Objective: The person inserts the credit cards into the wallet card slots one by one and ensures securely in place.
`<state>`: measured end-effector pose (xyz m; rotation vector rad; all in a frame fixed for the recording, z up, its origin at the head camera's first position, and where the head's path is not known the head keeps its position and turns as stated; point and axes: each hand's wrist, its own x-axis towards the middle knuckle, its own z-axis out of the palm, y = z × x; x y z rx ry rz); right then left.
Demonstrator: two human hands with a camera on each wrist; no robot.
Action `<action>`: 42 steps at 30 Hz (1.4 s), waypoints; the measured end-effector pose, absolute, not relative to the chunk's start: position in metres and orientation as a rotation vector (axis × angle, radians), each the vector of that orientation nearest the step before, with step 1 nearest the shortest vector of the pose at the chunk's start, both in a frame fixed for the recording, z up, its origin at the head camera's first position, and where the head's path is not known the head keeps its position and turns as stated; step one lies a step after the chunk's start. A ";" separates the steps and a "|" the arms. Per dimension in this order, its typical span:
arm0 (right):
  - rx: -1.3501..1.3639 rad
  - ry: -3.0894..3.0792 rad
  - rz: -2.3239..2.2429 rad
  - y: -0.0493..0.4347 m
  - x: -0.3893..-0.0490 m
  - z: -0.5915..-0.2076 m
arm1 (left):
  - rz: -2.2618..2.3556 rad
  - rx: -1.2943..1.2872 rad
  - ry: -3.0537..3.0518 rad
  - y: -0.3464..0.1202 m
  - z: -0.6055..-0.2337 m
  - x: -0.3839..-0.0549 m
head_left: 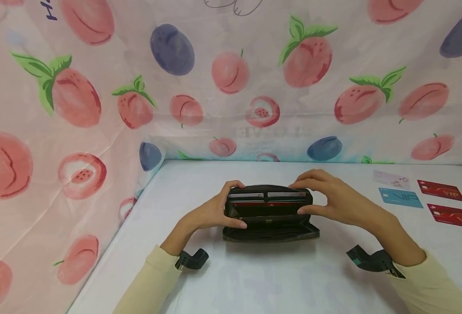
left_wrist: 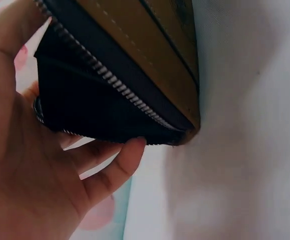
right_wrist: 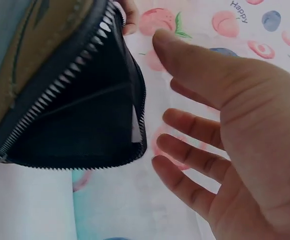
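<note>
A dark zip-around wallet [head_left: 270,235] stands unzipped on the white table, its mouth facing me. Card edges [head_left: 246,196] show in the slots along its upper inner side, with a red card edge [head_left: 279,204] below. My left hand [head_left: 209,212] grips the wallet's left end, thumb on the lower front and fingers behind. In the left wrist view, metal zip teeth [left_wrist: 127,93] run beside a brown outer panel [left_wrist: 145,55]. At the right end, my right hand [head_left: 334,198] has its fingers spread; the right wrist view shows a gap between them and the wallet [right_wrist: 79,130].
To the right lie a pale pink card [head_left: 391,179], a blue VIP card [head_left: 401,198] and two red VIP cards [head_left: 440,190]. A fruit-print cloth [head_left: 231,117] hangs behind and to the left of the table [head_left: 278,279]. Black devices [head_left: 193,259] sit on both wrists.
</note>
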<state>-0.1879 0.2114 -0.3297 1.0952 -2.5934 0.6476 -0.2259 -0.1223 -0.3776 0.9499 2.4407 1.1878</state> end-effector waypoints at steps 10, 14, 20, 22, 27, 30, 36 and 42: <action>1.034 -2.692 0.657 0.200 -0.188 -0.340 | 1.147 1.086 2.662 -0.114 -0.374 -0.220; 1.061 -2.642 0.686 0.199 -0.190 -0.341 | 1.048 1.333 2.803 -0.109 -0.373 -0.217; 1.086 -2.545 0.714 0.200 -0.193 -0.343 | 0.965 1.738 2.916 -0.105 -0.372 -0.217; 1.098 -2.513 0.709 0.199 -0.194 -0.344 | 0.937 1.729 2.934 -0.106 -0.371 -0.216; 1.130 -2.436 0.709 0.197 -0.196 -0.346 | 0.821 1.625 2.928 -0.109 -0.367 -0.211; 1.144 -2.400 0.719 0.197 -0.196 -0.347 | 0.774 1.546 2.882 -0.112 -0.363 -0.208; 1.152 -2.379 0.721 0.196 -0.197 -0.348 | 0.782 1.320 2.733 -0.118 -0.361 -0.205; 1.128 -2.422 0.702 0.197 -0.195 -0.346 | 0.857 1.225 2.594 -0.118 -0.362 -0.206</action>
